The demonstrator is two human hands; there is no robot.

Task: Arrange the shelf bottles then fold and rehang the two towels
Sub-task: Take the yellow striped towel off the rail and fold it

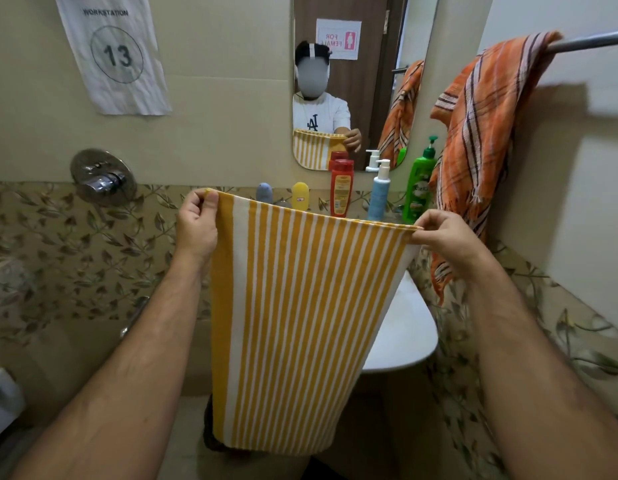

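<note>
left hand point(196, 225), right hand point(446, 233), pinching striped towel point(300, 313) corners

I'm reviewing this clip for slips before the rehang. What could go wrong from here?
The yellow striped towel hangs only from pinches by the left hand and right hand; a slack grip could drop a corner. Swinging it toward the rail might topple the green pump bottle, or dislodge the loosely draped orange plaid towel.
</note>
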